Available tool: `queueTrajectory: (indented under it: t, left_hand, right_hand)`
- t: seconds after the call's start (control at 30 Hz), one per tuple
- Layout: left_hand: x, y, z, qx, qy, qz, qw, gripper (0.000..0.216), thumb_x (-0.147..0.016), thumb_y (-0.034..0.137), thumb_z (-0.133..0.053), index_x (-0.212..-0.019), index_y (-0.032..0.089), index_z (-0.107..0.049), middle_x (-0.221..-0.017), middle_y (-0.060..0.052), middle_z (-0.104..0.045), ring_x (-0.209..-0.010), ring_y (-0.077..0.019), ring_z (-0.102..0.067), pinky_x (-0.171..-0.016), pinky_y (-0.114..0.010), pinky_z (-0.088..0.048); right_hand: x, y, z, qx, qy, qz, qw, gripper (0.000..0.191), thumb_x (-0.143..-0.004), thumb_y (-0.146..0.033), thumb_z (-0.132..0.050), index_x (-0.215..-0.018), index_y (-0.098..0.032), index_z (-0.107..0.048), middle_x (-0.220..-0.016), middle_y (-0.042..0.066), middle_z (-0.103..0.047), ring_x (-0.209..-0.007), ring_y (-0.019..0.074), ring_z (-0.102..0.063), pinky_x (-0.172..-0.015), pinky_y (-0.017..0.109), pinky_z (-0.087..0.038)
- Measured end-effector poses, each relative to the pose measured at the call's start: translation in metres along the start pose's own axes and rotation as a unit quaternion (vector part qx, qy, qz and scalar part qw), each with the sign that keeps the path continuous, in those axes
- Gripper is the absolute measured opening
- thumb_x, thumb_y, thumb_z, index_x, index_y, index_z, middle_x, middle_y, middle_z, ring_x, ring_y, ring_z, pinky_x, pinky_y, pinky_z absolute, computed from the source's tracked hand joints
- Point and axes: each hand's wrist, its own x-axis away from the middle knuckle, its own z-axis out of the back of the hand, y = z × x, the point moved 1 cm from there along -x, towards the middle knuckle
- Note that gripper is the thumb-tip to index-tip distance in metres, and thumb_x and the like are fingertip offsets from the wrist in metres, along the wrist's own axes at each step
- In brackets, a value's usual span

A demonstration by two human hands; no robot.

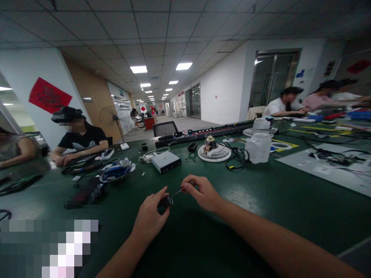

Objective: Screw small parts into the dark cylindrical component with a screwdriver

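Observation:
Between the thumb and fingers of my left hand (148, 215) is a small black block-shaped part (166, 201), its exact kind too small to make out. My right hand (203, 193) grips a screwdriver (177, 192), whose thin metal shaft points down and left at the black part. Most of the handle is covered by my fingers. Whether the tip touches the part I cannot tell. Both hands are just above the green tabletop (199, 239).
Beyond my hands lie a silver disc drive (166, 161), a small black open box (192, 147), a round white fan grille (215, 153) with a motor, and a white plastic housing (257, 148) beside black cables (239, 164). A person (78, 135) sits across at left; others work at far right.

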Motion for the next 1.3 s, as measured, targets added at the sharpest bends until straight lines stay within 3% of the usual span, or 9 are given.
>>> queueTrajectory:
  t: [0.1, 0.33, 0.57, 0.67, 0.73, 0.83, 0.93, 1.1, 1.3]
  left_hand:
    - [0.001, 0.001, 0.0, -0.003, 0.005, -0.014, 1.0, 0.059, -0.077, 0.015, -0.063, -0.135, 0.022, -0.052, -0.111, -0.004, -0.073, -0.1, -0.0223, -0.067, -0.091, -0.04, -0.052]
    - [0.0, 0.005, 0.001, -0.021, -0.016, -0.006, 1.0, 0.058, -0.077, 0.016, -0.06, -0.134, 0.021, -0.053, -0.108, -0.005, -0.073, -0.098, -0.0233, -0.066, -0.089, -0.041, -0.052]
    - [-0.001, 0.002, -0.001, -0.042, -0.023, 0.018, 0.999, 0.056, -0.078, 0.017, -0.06, -0.134, 0.02, -0.054, -0.108, -0.007, -0.072, -0.096, -0.0237, -0.066, -0.09, -0.042, -0.052]
    - [-0.002, 0.002, -0.001, -0.045, -0.034, 0.017, 0.998, 0.047, -0.083, 0.021, -0.056, -0.13, 0.017, -0.057, -0.109, -0.009, -0.07, -0.1, -0.0249, -0.065, -0.092, -0.044, -0.051]
    - [-0.002, 0.004, 0.0, -0.039, -0.031, 0.016, 0.999, 0.043, -0.088, 0.023, -0.051, -0.13, 0.015, -0.057, -0.117, -0.012, -0.067, -0.109, -0.0262, -0.063, -0.097, -0.046, -0.049]
    - [-0.003, 0.008, 0.002, -0.021, -0.018, 0.032, 0.999, 0.043, -0.095, 0.027, -0.042, -0.136, 0.014, -0.05, -0.127, -0.014, -0.062, -0.115, -0.0262, -0.06, -0.099, -0.045, -0.049]
    - [-0.002, 0.011, 0.003, -0.005, -0.012, 0.046, 0.999, 0.044, -0.098, 0.028, -0.038, -0.139, 0.017, -0.045, -0.129, -0.013, -0.059, -0.113, -0.0249, -0.062, -0.095, -0.042, -0.052]
    - [0.0, 0.008, 0.0, 0.005, -0.017, 0.026, 1.0, 0.043, -0.097, 0.026, -0.041, -0.139, 0.02, -0.043, -0.13, -0.012, -0.056, -0.113, -0.0244, -0.062, -0.096, -0.041, -0.051]
    - [0.001, 0.006, -0.002, 0.034, -0.038, -0.023, 0.998, 0.048, -0.09, 0.018, -0.052, -0.137, 0.024, -0.046, -0.128, -0.01, -0.058, -0.114, -0.0241, -0.061, -0.098, -0.041, -0.051]
  right_hand:
    - [0.0, -0.002, -0.002, 0.047, -0.043, 0.005, 0.998, 0.021, -0.094, -0.035, -0.056, -0.089, -0.016, -0.065, -0.077, 0.003, -0.068, -0.068, 0.0143, -0.062, -0.064, 0.025, -0.045]
    - [0.001, -0.007, -0.002, 0.109, -0.055, 0.03, 0.992, 0.021, -0.095, -0.033, -0.053, -0.086, -0.017, -0.064, -0.072, 0.001, -0.064, -0.063, 0.013, -0.057, -0.06, 0.024, -0.041]
    - [-0.001, -0.009, 0.006, 0.181, 0.051, 0.116, 0.975, 0.017, -0.096, -0.024, -0.047, -0.084, -0.017, -0.057, -0.088, 0.007, -0.06, -0.085, 0.0182, -0.055, -0.078, 0.031, -0.043]
    - [-0.004, -0.01, 0.007, 0.226, -0.032, 0.097, 0.969, 0.014, -0.095, -0.017, -0.047, -0.089, -0.016, -0.059, -0.09, 0.007, -0.062, -0.086, 0.0184, -0.055, -0.077, 0.031, -0.043]
    - [-0.005, -0.009, 0.006, 0.278, -0.114, 0.063, 0.952, 0.012, -0.092, -0.025, -0.057, -0.087, -0.017, -0.064, -0.082, 0.006, -0.063, -0.082, 0.0195, -0.055, -0.073, 0.031, -0.042]
    - [-0.004, -0.004, 0.004, 0.317, -0.228, -0.004, 0.921, 0.032, -0.073, -0.049, -0.077, -0.08, -0.018, -0.07, -0.071, 0.005, -0.063, -0.077, 0.0215, -0.056, -0.062, 0.029, -0.038]
    - [-0.002, -0.001, 0.001, 0.311, -0.276, -0.043, 0.908, 0.032, -0.065, -0.045, -0.083, -0.079, -0.019, -0.072, -0.068, 0.003, -0.063, -0.074, 0.0204, -0.057, -0.055, 0.026, -0.035]
    - [-0.001, -0.004, 0.0, 0.308, -0.232, -0.019, 0.923, 0.014, -0.075, -0.024, -0.072, -0.086, -0.017, -0.073, -0.075, 0.005, -0.065, -0.072, 0.0182, -0.057, -0.061, 0.027, -0.04]
    - [-0.003, -0.007, -0.001, 0.27, -0.146, 0.068, 0.949, 0.017, -0.083, -0.012, -0.063, -0.096, -0.019, -0.071, -0.088, 0.005, -0.067, -0.087, 0.019, -0.057, -0.08, 0.031, -0.044]
